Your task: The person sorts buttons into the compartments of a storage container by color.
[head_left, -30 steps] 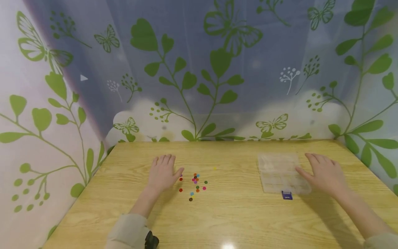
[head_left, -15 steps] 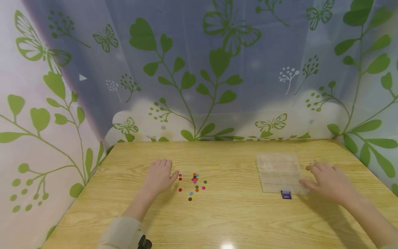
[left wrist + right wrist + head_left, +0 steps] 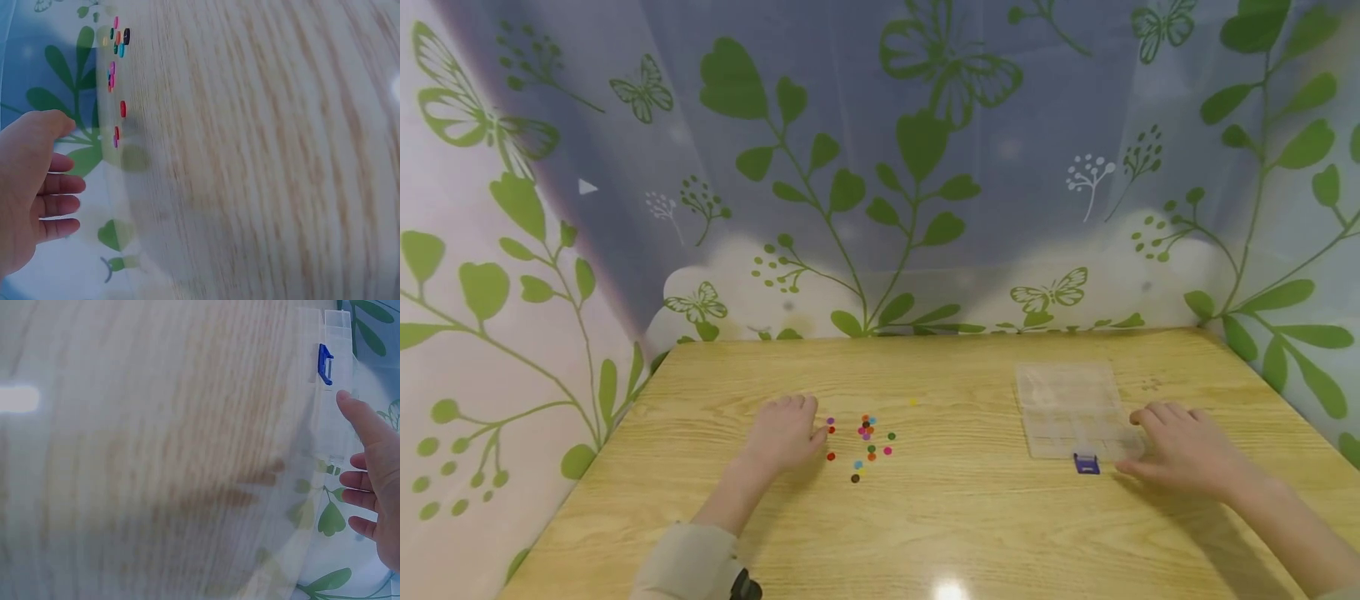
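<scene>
My left hand (image 3: 786, 435) hovers over the left part of the table, fingers loosely bent and nothing held; the left wrist view shows its thumb and fingers apart. Just right of it lie several small round coloured pieces that look like buttons (image 3: 867, 431), scattered flat. A clear plastic compartment box (image 3: 1067, 408) lies on the right, with a blue-purple latch (image 3: 1086, 464) at its front edge. My right hand (image 3: 1187, 450) is at the box's near right corner, covering part of it, fingers relaxed and holding nothing. Contact with the box cannot be made out.
One yellow piece (image 3: 913, 402) lies apart from the others, toward the back. Tiny pale bits (image 3: 1152, 383) lie right of the box. Behind the wooden table (image 3: 955, 517) hangs a leaf-patterned curtain (image 3: 850, 167).
My right hand has come nearer to me along the box's right side, baring the pale bits. The left hand has drawn back slightly, its fingers more bent. Pieces and box stay put.
</scene>
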### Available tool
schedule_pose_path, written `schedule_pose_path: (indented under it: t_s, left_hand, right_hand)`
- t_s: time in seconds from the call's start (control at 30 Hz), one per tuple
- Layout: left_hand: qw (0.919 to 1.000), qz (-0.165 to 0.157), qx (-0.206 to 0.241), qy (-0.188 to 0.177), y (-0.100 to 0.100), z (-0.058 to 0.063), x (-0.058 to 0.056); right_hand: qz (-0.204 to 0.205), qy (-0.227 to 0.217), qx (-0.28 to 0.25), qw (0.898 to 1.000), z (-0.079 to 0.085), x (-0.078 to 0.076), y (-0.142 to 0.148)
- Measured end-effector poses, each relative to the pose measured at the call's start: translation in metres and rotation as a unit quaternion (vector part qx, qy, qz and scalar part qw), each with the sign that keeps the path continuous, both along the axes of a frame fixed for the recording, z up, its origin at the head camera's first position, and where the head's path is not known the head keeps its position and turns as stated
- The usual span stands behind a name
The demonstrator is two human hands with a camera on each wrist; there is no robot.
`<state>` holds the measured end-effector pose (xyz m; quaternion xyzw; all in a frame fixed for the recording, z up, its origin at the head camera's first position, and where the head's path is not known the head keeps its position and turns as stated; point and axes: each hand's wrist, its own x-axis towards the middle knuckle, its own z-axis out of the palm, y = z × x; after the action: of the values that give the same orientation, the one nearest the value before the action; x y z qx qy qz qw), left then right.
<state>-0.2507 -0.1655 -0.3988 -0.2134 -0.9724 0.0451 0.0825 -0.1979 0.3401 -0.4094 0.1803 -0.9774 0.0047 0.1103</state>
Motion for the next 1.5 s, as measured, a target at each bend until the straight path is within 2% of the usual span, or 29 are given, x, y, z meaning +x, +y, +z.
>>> schedule_pose_path:
  t_s: [0.17, 0.43, 0.6, 0.97, 1.23, 1.5]
  left_hand:
    - [0.9995, 0.009, 0.002, -0.031, 0.001, -0.002, 0.000]
    - [0.9992, -0.004, 0.012, -0.037, 0.003, -0.005, -0.004]
    - [0.9994, -0.019, 0.009, -0.026, 0.005, -0.009, -0.009]
    - [0.9975, -0.043, -0.052, 0.021, 0.012, -0.017, -0.019]
    - [0.9969, -0.047, -0.061, 0.013, 0.016, -0.019, -0.022]
    - [0.9951, -0.057, -0.076, 0.027, 0.018, -0.021, -0.023]
  right_hand:
    - [-0.002, -0.003, 0.005, 1.000, -0.004, 0.001, 0.002]
    - [0.004, 0.001, 0.012, 1.000, -0.005, 0.002, 0.004]
    - [0.011, 0.003, 0.012, 1.000, -0.006, 0.002, 0.005]
    - [0.025, 0.023, 0.015, 0.999, -0.006, 0.003, 0.008]
    - [0.047, 0.043, 0.014, 0.998, -0.006, 0.003, 0.009]
    - [0.050, 0.043, 0.014, 0.998, -0.007, 0.003, 0.011]
